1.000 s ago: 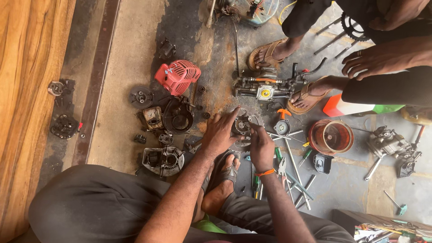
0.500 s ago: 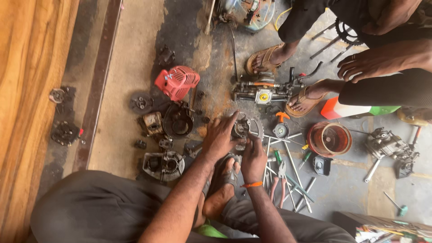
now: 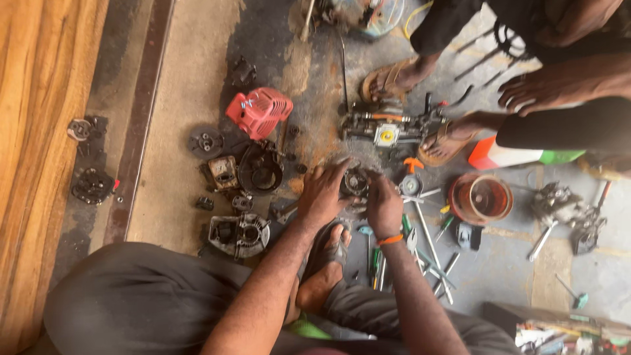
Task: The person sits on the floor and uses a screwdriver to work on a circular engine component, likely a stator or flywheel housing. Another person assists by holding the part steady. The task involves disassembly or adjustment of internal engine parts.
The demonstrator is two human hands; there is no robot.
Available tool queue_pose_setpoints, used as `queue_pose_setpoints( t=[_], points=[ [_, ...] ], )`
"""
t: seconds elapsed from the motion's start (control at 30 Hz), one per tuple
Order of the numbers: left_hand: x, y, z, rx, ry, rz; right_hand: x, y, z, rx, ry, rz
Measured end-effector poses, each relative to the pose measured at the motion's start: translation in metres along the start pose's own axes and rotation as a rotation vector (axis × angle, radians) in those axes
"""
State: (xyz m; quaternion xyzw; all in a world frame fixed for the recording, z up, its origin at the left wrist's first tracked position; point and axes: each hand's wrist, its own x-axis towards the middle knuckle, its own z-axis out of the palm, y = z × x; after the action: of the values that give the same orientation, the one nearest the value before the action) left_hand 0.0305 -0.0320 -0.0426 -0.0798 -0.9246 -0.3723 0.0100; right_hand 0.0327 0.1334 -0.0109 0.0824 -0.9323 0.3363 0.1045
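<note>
Stained, oil-darkened concrete floor [image 3: 190,79], strewn with small-engine parts: red engine cover [image 3: 258,110], round black housing [image 3: 260,169], grey crankcase half [image 3: 238,233], stripped engine block [image 3: 389,125], rusty red bowl [image 3: 480,198], scattered screwdrivers [image 3: 430,246]. Wooden board [image 3: 39,131] along the left edge.

stained concrete floor [image 3: 197,59], perhaps oily

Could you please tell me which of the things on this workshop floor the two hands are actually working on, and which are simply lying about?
In hand:
left hand
right hand
small round engine part, gripped between both

Lying about:
red engine cover
dark crankcase half
round orange-brown bowl
screwdrivers
</note>
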Motion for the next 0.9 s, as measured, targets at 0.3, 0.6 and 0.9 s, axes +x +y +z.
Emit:
queue_pose_setpoints(
  t=[0.3, 0.6, 0.9],
  points=[
    [0.002, 0.000, -0.001, 0.011, -0.060, -0.027, -0.006, 0.001, -0.003, 0.052, -0.037, -0.018],
    [0.002, -0.002, 0.003, -0.001, -0.062, -0.026, -0.012, 0.001, -0.004, 0.057, -0.037, 0.132],
    [-0.001, -0.002, 0.000, 0.006, 0.081, 0.066, -0.016, -0.010, 0.000, 0.025, 0.016, 0.085]
  ],
)
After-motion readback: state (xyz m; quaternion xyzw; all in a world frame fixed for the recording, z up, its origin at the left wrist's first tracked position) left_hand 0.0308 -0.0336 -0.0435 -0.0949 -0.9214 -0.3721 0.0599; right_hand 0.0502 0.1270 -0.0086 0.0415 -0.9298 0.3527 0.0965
